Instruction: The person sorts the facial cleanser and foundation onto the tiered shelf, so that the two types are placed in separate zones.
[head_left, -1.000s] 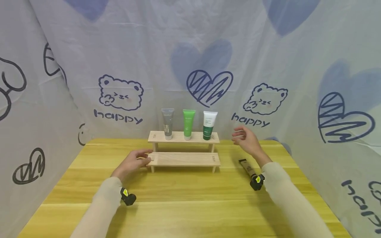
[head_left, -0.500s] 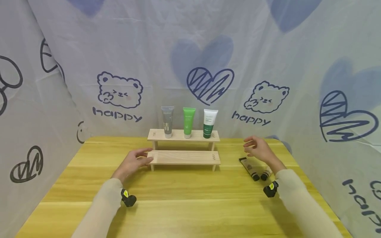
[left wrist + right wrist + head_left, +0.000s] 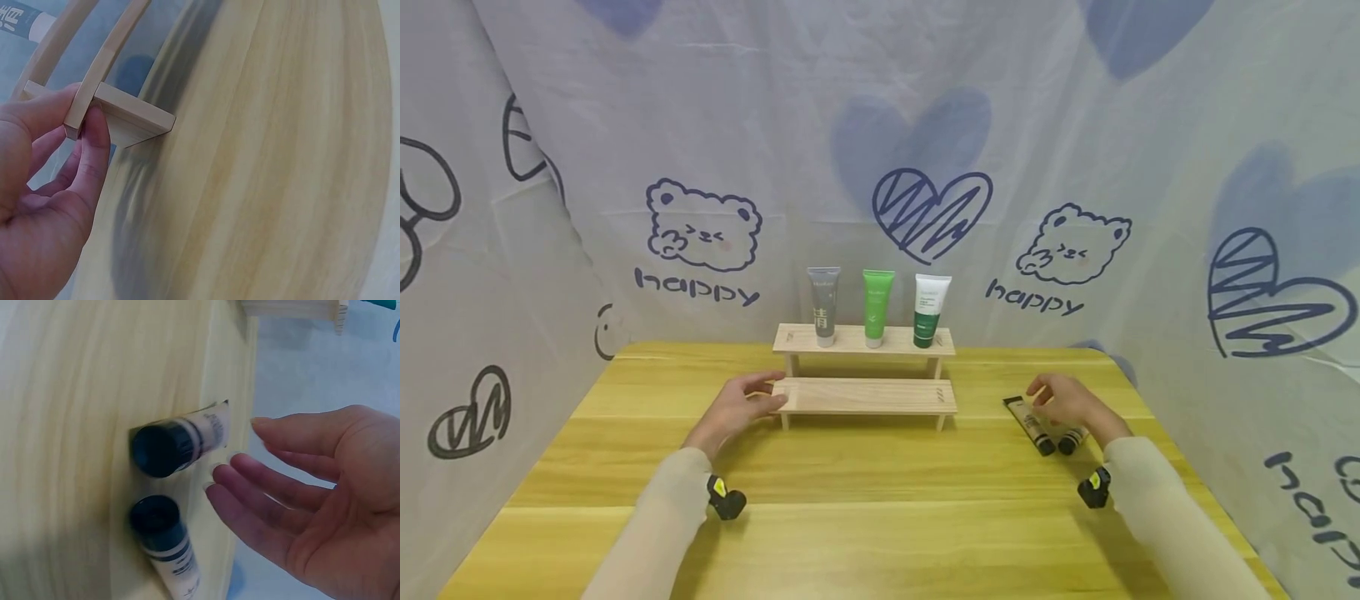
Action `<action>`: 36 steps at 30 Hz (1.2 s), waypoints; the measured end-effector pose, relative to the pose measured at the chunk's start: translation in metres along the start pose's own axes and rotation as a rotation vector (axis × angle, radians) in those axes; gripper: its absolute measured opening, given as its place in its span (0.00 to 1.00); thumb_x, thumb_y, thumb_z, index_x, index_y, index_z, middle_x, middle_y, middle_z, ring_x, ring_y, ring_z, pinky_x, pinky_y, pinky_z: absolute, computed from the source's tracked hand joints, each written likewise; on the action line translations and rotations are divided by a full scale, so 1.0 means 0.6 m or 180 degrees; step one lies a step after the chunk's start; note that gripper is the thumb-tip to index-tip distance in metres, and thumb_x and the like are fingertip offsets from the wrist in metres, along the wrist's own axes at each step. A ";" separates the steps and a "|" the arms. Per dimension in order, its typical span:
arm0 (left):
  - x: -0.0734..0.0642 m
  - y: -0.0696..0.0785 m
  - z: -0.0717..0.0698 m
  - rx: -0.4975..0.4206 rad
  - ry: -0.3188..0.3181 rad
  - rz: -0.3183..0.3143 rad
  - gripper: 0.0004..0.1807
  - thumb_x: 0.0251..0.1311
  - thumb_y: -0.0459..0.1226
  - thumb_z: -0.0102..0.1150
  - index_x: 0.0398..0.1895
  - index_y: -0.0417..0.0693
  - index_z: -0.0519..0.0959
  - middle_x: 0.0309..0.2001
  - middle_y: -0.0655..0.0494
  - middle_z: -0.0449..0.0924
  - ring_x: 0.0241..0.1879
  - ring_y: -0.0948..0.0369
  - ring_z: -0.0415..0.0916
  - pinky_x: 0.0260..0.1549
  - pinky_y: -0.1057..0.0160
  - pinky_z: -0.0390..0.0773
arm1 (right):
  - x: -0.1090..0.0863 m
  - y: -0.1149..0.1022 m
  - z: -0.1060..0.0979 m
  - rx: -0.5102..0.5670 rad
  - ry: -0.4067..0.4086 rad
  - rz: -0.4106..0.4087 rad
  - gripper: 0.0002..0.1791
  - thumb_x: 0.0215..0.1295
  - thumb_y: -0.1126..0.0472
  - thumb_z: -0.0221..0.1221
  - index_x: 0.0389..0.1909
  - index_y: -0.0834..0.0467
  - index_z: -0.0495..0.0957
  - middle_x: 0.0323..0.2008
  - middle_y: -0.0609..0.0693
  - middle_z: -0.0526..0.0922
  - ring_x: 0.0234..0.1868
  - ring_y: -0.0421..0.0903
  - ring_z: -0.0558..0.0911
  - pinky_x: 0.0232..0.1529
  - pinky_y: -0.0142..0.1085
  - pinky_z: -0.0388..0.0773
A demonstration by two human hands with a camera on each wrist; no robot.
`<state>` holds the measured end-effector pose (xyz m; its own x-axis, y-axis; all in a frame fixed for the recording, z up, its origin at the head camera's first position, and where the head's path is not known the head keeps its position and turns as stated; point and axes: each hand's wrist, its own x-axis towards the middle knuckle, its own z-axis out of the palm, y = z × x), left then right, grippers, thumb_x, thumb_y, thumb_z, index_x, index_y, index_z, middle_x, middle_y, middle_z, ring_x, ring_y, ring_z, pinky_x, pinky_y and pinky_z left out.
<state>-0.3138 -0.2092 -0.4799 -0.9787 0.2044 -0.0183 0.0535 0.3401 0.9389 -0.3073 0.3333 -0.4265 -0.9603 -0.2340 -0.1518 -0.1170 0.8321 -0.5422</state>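
My left hand (image 3: 737,410) pinches the left end of the lower board of a two-tier wooden display rack (image 3: 865,396). In the left wrist view the thumb lies on one face of the board (image 3: 106,59) and the fingers on the other. On the upper tier stand a grey tube (image 3: 824,304), a green tube (image 3: 876,307) and a white-and-green tube (image 3: 929,308). My right hand (image 3: 1067,402) hovers over two beige, black-capped tubes lying on the table, the left one (image 3: 1026,423) and the right one (image 3: 1070,440). Its loosely bent fingers (image 3: 250,509) hold nothing.
The yellow wood-grain table (image 3: 865,508) ends at a pale hanging cloth (image 3: 805,133) printed with hearts and bears. Cloth also hangs along the left and right sides. Each wrist carries a small black camera.
My right hand has moved right and down from beside the upper tier to just above the beige tubes, uncovering the right one's cap. The left hand stays at the rack.
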 end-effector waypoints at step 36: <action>-0.004 0.011 -0.001 0.0190 0.0049 -0.0112 0.30 0.70 0.39 0.65 0.73 0.43 0.71 0.62 0.37 0.73 0.51 0.56 0.80 0.51 0.62 0.83 | 0.007 0.005 0.046 -0.0275 -0.0296 0.0260 0.27 0.61 0.48 0.73 0.50 0.64 0.79 0.44 0.60 0.83 0.32 0.47 0.80 0.33 0.38 0.79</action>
<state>-0.3114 -0.2077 -0.4733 -0.9831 0.1773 -0.0453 0.0301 0.4012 0.9155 -0.3047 0.3208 -0.4518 -0.9404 -0.2060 -0.2705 -0.0647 0.8895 -0.4523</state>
